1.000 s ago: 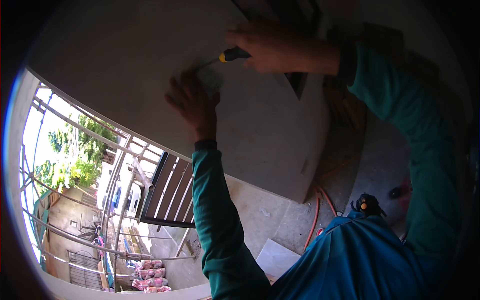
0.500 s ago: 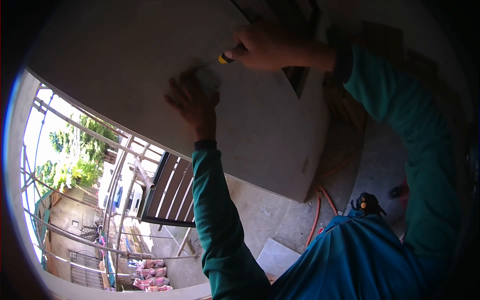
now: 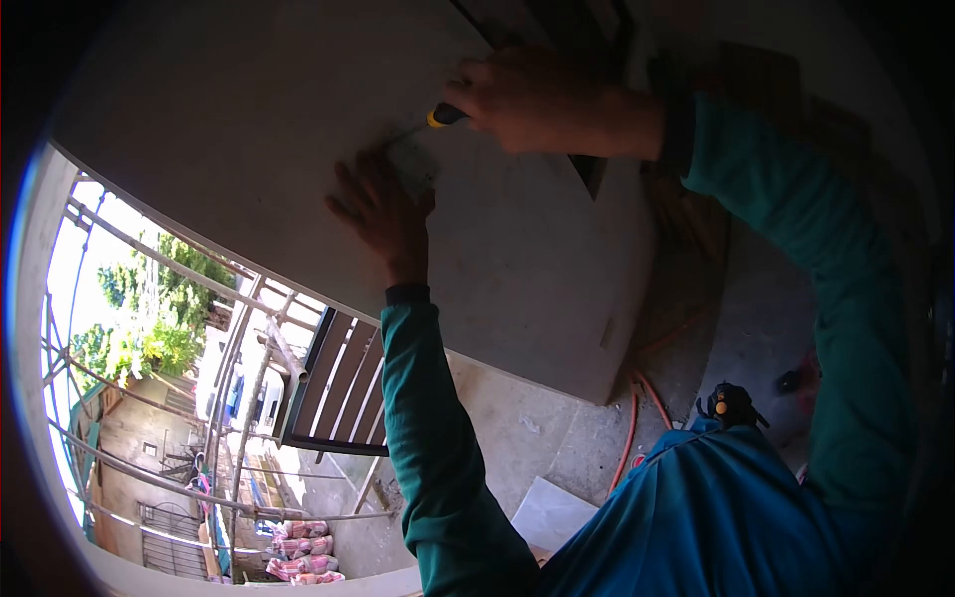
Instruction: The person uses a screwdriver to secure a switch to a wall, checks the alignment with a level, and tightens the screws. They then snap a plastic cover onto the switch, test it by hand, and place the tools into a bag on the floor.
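My right hand [image 3: 517, 99] is wrapped round the black and yellow handle of a screwdriver-like tool [image 3: 445, 115]. The tool's thin shaft points down-left toward a small pale patch on a large grey panel [image 3: 517, 259]. My left hand [image 3: 378, 209] lies against the panel with its fingers spread, close to the tool's tip. The fingertips and tip are dark, so I cannot tell whether they touch.
Scaffold poles [image 3: 159, 259] and a slatted gate [image 3: 340, 383] stand at the left. Stacked sacks [image 3: 303, 547] lie at the bottom left. An orange hose [image 3: 631, 428] and a pale tile [image 3: 553, 512] are on the floor. A dark triangular opening [image 3: 587, 174] cuts the panel.
My right hand and the tool have shifted slightly, with the handle a little further left. My left hand has stayed nearly in place.
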Demonstrator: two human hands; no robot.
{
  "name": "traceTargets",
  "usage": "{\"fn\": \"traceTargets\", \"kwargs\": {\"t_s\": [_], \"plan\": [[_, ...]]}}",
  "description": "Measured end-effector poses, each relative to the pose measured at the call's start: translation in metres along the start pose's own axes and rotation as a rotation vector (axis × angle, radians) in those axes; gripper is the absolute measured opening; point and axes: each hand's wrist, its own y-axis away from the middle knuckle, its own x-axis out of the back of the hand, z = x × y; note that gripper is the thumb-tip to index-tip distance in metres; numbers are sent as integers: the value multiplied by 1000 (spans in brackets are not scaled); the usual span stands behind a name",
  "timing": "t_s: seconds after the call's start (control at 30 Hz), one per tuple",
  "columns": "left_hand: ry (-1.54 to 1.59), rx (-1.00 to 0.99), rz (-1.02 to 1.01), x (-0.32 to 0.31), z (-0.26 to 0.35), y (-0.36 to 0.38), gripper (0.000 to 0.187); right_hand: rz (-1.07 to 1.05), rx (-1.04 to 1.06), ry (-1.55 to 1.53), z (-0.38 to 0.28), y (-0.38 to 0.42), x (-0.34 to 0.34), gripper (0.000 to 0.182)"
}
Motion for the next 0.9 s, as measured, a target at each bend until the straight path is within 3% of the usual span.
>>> {"fn": "traceTargets", "kwargs": {"t_s": [0.07,0.2,0.27,0.3,0.37,0.5,0.57,0.6,0.67,0.8,0.87,0.9], "plan": [[-1,-2,-4,1,0,0,99,-195,-310,-179,-5,-2,3,34],[-9,1,-27,3,-1,-2,102,-208,-387,-318,4,0,8,33],[-1,5,-17,1,-1,-1,102,-15,13,-16,5,2,0,34],[-8,1,-17,0,-1,1,102,-17,14,-17,2,1,-1,34],[-15,-6,-19,0,0,3,102,-213,-346,-183,-3,-1,0,34],[2,4,-14,1,-2,0,102,-201,-418,-343,4,-2,3,34],[9,6,-21,1,-1,0,102,63,34,-38,6,0,-2,32],[6,3,-28,1,0,0,98,60,34,-38,3,-3,0,32],[2,-2,-35,3,1,1,93,-336,-471,-290,-3,-10,9,31],[-17,-8,-20,4,-1,-1,93,-311,-405,-364,5,-5,10,31],[-10,-7,-18,1,0,1,93,-173,-84,-56,1,-2,-2,30],[-24,-14,0,0,0,2,93,-177,-85,-58,-1,-2,-2,30]]}}
